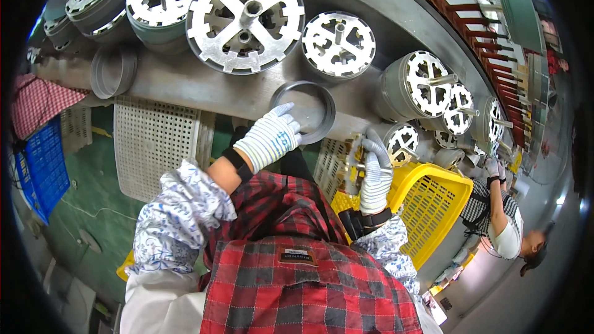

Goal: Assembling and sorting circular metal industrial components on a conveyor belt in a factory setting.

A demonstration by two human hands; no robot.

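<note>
My left hand (270, 138), in a striped glove, has its fingers bent over the near left rim of a shallow round grey metal dish (322, 111). The dish lies at the near edge of the metal bench (210, 83); my left thumb is hidden. Farther right, my right hand (376, 179), also gloved, is raised beside a yellow plastic basket (455, 188). Its fingers curl beside a grey curved shape and small metal parts. I cannot make out what lies in them.
Behind the dish stand several grey drums topped with bright slotted metal discs (246, 21). Another round dish (114, 71) sits at the left. Below the bench are a white perforated crate (158, 148) and a blue basket (46, 170). A co-worker (504, 216) is at the far right.
</note>
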